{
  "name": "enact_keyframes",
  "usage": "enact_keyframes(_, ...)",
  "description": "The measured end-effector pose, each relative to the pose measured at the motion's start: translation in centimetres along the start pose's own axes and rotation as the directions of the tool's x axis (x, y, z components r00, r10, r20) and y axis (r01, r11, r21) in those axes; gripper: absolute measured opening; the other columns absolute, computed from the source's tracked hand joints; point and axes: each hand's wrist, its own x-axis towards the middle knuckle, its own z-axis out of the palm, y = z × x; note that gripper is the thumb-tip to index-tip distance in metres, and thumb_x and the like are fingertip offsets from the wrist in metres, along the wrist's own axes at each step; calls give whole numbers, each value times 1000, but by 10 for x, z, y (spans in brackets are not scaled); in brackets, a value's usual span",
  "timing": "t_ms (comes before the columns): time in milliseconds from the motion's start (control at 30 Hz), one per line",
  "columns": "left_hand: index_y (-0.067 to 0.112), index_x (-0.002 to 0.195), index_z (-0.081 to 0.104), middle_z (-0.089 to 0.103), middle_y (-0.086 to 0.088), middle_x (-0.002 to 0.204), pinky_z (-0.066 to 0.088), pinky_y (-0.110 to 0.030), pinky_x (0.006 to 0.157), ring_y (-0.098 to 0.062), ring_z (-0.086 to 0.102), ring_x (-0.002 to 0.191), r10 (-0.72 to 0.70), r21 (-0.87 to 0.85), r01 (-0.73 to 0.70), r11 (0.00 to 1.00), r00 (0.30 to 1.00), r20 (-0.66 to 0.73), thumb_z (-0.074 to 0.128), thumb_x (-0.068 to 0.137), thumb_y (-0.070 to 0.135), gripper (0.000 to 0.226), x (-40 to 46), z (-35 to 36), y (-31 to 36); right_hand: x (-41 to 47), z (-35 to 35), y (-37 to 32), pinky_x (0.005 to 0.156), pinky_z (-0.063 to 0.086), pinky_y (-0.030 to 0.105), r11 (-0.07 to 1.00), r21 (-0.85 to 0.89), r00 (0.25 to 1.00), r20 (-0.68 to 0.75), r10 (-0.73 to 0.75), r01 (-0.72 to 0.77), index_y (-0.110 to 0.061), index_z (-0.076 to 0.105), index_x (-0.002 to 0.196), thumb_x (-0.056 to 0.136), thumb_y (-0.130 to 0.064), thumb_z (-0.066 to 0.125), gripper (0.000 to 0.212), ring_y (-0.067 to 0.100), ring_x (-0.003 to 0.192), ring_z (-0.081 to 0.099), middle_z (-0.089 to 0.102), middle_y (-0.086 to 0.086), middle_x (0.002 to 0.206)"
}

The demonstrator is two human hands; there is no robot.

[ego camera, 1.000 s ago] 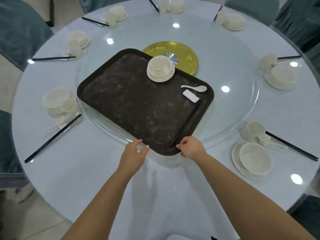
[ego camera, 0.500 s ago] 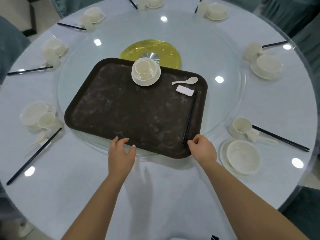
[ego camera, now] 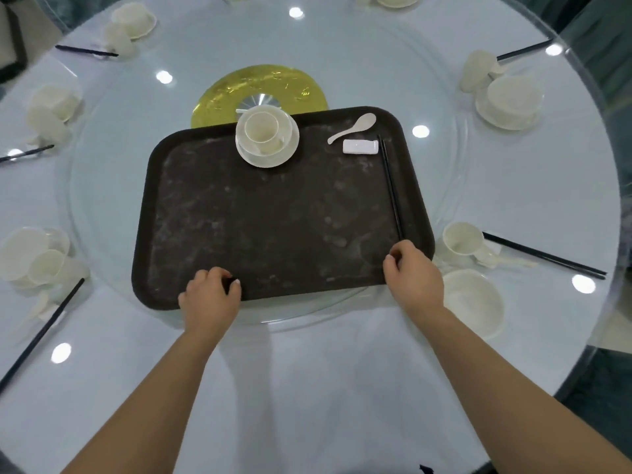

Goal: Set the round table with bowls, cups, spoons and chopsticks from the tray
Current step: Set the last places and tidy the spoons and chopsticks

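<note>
A dark brown tray (ego camera: 273, 227) lies on the glass turntable (ego camera: 342, 63) of the round table. At its far edge a cream cup sits in a bowl on a saucer (ego camera: 266, 138). A white spoon (ego camera: 354, 128), a white chopstick rest (ego camera: 360, 146) and black chopsticks (ego camera: 391, 189) lie along its right side. My left hand (ego camera: 210, 295) grips the tray's near rim left of centre. My right hand (ego camera: 412, 275) grips the near right corner, beside the chopsticks' tips.
Place settings ring the table: a cup (ego camera: 461, 242), a bowl on a saucer (ego camera: 473, 302) and chopsticks (ego camera: 543, 256) near right, another set (ego camera: 34, 258) at left, more farther round. A gold disc (ego camera: 260, 87) marks the turntable's centre. Bare white tabletop lies in front of me.
The tray has turned clockwise and now lies squarer to me. Both hands have closed on its near rim, and the view has moved in closer.
</note>
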Motion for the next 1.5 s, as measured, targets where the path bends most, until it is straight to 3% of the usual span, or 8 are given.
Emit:
enact_keyframes(400, 17, 87, 51, 53, -11, 99, 44, -46, 85, -32, 51, 95, -86, -29, 85, 996, 996, -38, 56, 92, 46, 30, -2, 24, 2, 8, 7, 5, 58, 33, 25, 995, -99, 995, -101, -10, 0, -16, 58, 73, 90, -29, 57, 22, 16, 78, 44, 53, -1, 71)
enact_keyframes(700, 5, 100, 60, 55, -22, 110, 43, -49, 90, -40, 50, 102, -147, 40, 148, 988, 988, -47, 56, 94, 42, 38, 1, 8, -3, -15, 11, -8, 65, 45, 29, 995, -96, 998, -37, -44, 41, -16, 62, 84, 94, -31, 53, 20, 15, 83, 46, 57, -2, 82)
enact_keyframes(800, 4, 106, 59, 52, -23, 115, 43, -50, 91, -42, 48, 106, -162, 66, 164, 984, 986, -37, 56, 91, 48, 46, 0, 2, 2, -18, 1, -9, 69, 53, 33, 993, 111, 999, -9, -44, 45, -18, 62, 86, 94, -29, 54, 16, 14, 80, 53, 59, -4, 81)
enact_keyframes(867, 5, 114, 56, 50, -23, 121, 41, -52, 95, -43, 47, 111, -154, 58, 155, 986, 988, -29, 58, 88, 54, 55, -4, 2, 8, -13, -17, -2, 72, 54, 31, 979, 195, 992, -116, -43, 65, -19, 63, 95, 93, -27, 58, 10, 13, 79, 55, 58, -4, 87)
enact_keyframes(1000, 7, 142, 37, 34, -20, 149, 14, -59, 114, -41, 29, 137, -158, 44, 157, 987, 987, 18, 54, 85, 64, 83, -14, 13, 25, 9, -56, 33, 91, 41, 41, 995, 3, 889, -449, -89, 101, -9, 62, 115, 83, -19, 64, 34, 31, 107, 54, 60, 12, 112)
enact_keyframes(1167, 10, 152, 21, 18, -14, 159, 7, -61, 116, -33, 13, 147, -236, 32, 234, 972, 970, 64, 47, 84, 70, 94, -21, 28, 38, 34, -74, 67, 120, 8, 45, 987, -134, 992, -103, 75, -89, -18, 28, 150, 84, -34, 61, 76, 32, 147, 12, 21, 12, 158)
enact_keyframes(1267, 7, 152, 21, 19, -14, 159, 6, -59, 116, -32, 13, 147, -249, 17, 248, 969, 967, 52, 47, 86, 68, 93, -21, 30, 35, 39, -74, 72, 119, 16, 43, 985, -152, 996, 7, 89, -87, -19, 23, 152, 83, -32, 60, 79, 31, 145, 18, 23, 12, 158)
enact_keyframes(1500, 1, 147, 29, 29, -19, 154, 9, -56, 116, -35, 20, 144, -240, 42, 239, 970, 970, 26, 48, 86, 66, 91, -19, 28, 32, 40, -74, 67, 105, 35, 41, 987, -145, 997, -50, 67, -73, -18, 33, 147, 84, -24, 64, 71, 33, 128, 39, 40, 12, 144)
